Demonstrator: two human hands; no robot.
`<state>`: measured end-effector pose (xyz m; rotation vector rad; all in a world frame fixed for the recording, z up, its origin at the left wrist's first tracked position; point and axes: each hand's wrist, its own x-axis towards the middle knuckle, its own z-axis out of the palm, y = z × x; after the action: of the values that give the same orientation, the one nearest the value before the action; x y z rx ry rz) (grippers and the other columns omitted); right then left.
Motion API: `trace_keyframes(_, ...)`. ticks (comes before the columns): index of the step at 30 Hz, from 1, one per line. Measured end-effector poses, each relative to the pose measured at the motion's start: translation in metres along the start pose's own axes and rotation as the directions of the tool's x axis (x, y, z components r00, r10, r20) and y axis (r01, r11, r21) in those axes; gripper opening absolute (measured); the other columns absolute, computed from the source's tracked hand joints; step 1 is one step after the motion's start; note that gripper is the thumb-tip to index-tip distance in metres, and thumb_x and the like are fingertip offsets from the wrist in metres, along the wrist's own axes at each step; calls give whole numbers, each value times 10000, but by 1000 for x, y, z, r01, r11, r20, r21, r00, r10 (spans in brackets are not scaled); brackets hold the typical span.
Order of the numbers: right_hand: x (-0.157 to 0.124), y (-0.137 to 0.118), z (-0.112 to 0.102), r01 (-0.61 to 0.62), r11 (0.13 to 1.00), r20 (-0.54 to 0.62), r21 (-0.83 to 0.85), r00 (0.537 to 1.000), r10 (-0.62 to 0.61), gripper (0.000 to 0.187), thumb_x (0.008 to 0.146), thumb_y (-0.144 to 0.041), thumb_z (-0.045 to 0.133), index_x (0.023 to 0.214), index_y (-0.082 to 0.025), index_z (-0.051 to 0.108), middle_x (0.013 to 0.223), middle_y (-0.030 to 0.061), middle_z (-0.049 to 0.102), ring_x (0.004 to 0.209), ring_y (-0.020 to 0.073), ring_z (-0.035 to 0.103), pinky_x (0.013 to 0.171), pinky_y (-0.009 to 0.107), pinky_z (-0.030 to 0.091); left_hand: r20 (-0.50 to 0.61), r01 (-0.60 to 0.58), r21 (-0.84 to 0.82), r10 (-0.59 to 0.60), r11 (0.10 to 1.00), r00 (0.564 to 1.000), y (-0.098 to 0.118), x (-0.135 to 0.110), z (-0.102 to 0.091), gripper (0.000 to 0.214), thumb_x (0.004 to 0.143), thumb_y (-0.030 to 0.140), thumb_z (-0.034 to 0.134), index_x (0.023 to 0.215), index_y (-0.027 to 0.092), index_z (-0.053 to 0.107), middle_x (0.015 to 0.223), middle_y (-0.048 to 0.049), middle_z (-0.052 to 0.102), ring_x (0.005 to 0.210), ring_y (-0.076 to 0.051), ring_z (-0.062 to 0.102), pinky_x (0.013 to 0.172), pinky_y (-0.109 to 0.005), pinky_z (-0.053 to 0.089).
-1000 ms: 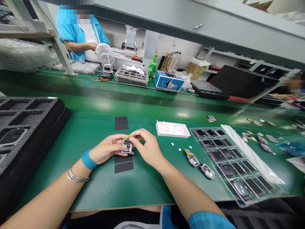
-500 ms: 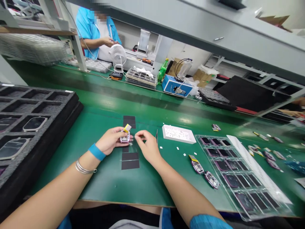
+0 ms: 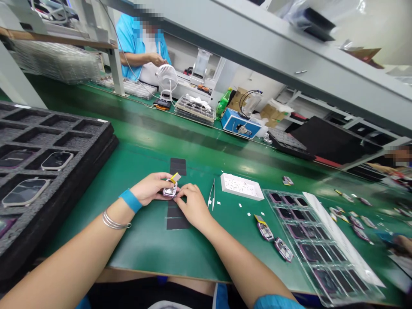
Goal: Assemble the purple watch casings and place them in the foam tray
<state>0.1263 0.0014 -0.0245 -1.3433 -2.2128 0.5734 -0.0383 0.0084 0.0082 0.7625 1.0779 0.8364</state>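
Holding: left hand (image 3: 149, 189) clamps a silver watch module (image 3: 169, 192) with a yellow tab (image 3: 175, 177), just above a black pad (image 3: 175, 221) on the green tabletop (image 3: 144, 251).
Change: right hand (image 3: 193, 207) has moved back in; its fingers (image 3: 179, 194) now touch the module.
Grip: left fingers clamped; right cannot tell, touching or gripping.
Pose: forearms angled inward, wrists low.
Nearby: steel tweezers (image 3: 211, 195) right of right hand.

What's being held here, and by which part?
The left hand grips a smartwatch housing by its side; fingertips of the right hand touch its lower edge.
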Motion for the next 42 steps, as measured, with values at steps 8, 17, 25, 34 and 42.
trace_keyframes(8,-9,-1,4,79,992,20,-96,997,-78,89,831,-92,573,800,-172,548,995,70,543,951,218,480,824,383,428,26,10,20,-10,1000,1000,-1,3,-5,338,606,215,740,892,139,577,811,-82,699,682,-164,637,667,-310,527)
trace_keyframes(17,-21,-6,-22,272,948,-301,163,929,-215,59,826,-159,545,785,-196,567,893,49,605,882,184,562,838,369,435,-11,-35,56,36,998,999,-1,0,3,391,565,282,778,873,144,582,787,-66,699,654,-156,627,635,-295,521)
trace_keyframes(25,-12,6,-25,45,814,-184,579,980,78,103,698,-225,696,666,-191,605,726,19,684,712,165,637,750,319,506,-15,-103,70,104,992,994,-13,-1,23,417,556,373,797,861,155,613,719,-20,668,623,-142,617,626,-290,535)
trace_keyframes(34,-13,2,-30,35,826,-75,563,997,9,196,744,-182,652,895,-210,529,775,-25,651,708,124,626,773,293,486,-27,-71,106,74,992,997,-14,-1,28,436,549,376,799,869,151,607,724,-23,670,628,-149,629,602,-281,543)
trace_keyframes(42,-13,1,-29,52,868,-91,494,996,-8,221,744,-157,651,900,-223,507,781,-27,662,717,137,642,832,330,460,-34,-77,112,81,991,996,-13,-3,29,411,554,358,796,858,150,614,705,-13,653,617,-138,619,585,-259,537)
